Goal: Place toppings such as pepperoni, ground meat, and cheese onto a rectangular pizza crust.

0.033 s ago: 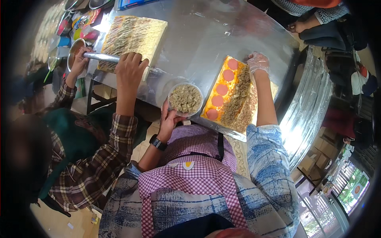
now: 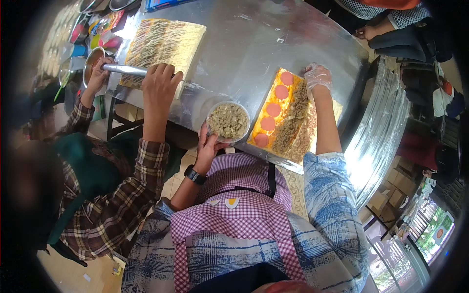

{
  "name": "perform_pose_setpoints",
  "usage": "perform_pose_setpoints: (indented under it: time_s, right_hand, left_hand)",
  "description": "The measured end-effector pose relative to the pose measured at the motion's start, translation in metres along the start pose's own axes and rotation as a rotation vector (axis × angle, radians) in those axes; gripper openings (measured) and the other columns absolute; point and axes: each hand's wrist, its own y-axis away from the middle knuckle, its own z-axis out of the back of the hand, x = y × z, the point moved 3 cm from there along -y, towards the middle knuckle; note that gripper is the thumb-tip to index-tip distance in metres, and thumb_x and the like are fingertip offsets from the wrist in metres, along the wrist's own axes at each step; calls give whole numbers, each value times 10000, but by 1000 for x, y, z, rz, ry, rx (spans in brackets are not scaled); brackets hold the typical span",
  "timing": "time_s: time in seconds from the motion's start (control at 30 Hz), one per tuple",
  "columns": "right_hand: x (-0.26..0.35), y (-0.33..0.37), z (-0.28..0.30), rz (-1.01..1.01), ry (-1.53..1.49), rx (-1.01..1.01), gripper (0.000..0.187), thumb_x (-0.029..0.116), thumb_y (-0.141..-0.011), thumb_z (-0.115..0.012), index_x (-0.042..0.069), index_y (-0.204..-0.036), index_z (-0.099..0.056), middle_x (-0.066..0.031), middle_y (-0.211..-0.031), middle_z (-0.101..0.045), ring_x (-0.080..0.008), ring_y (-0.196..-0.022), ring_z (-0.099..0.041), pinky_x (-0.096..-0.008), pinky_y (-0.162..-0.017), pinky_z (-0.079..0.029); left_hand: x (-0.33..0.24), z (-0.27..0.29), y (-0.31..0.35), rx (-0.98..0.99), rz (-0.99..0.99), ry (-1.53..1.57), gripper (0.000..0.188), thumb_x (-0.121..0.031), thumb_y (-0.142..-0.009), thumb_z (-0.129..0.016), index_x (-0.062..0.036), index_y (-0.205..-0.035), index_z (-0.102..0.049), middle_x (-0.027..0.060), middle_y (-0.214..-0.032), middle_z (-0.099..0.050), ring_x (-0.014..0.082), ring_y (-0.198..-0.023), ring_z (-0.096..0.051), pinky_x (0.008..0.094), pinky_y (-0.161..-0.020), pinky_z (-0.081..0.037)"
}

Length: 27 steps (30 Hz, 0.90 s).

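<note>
Work surface: a metal table (image 2: 234, 53), glossy, with small scraps on its top. At its near edge lies a flat bread slab (image 2: 277, 101), topped with a row of pink rounds (image 2: 273, 110) and brown crumbled filling (image 2: 293, 119). Left hand (image 2: 207, 150): thumb and fingers clamped on a round tub (image 2: 248, 121) of similar filling, left of the slab. Right hand (image 2: 318, 76): gloved in clear plastic, by the slab's far end; finger spacing and contact cannot be told from here. Left station: a co-worker's hand (image 2: 160, 78) grips a metal tube (image 2: 124, 69) over a second slab (image 2: 195, 36). Right side: clear plastic sheeting (image 2: 376, 132) beside the table; cardboard boxes (image 2: 398, 188) beyond.
</note>
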Motion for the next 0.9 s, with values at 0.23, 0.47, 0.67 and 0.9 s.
perform_pose_setpoints:
  time_s: [0.23, 0.47, 0.67, 0.9]
  right_hand:
    - [-5, 50, 28, -180, -361, 55, 198, 196, -747, -515, 112, -846, -665, -115, -873, -646, -246, -788, -618, -319, -713, -478]
    - [-1, 129, 26, -289, -563, 85, 132, 129, -735, -622, 78, -847, -670, -44, -724, -643, -91, -654, -569, -224, -615, -450]
    - [19, 160, 4, -156, -537, 60, 149, 209, -727, -600, 124, -832, -663, -88, -848, -632, -242, -771, -603, -328, -714, -475]
    - [29, 174, 7, -138, -498, 27, 139, 210, -736, -581, 105, -812, -632, -109, -857, -616, -286, -791, -587, -372, -712, -466]
  left_hand:
    - [6, 4, -2, -43, 7, 55, 522, -56, -885, -367, -139, -1367, -184, 112, -1257, -395, 218, -967, -570, 287, -707, -539]
    - [4, 2, -5, -28, -6, 44, 538, -54, -882, -367, -142, -1374, -166, 112, -1289, -343, 240, -1009, -544, 293, -712, -546]
    - [7, 5, -6, -17, 6, 23, 542, -62, -886, -360, -139, -1377, -144, 127, -1291, -331, 249, -1006, -549, 309, -722, -545]
    - [4, 4, -5, 12, -23, 2, 536, -70, -891, -354, -138, -1375, -134, 135, -1281, -352, 247, -977, -566, 317, -731, -540]
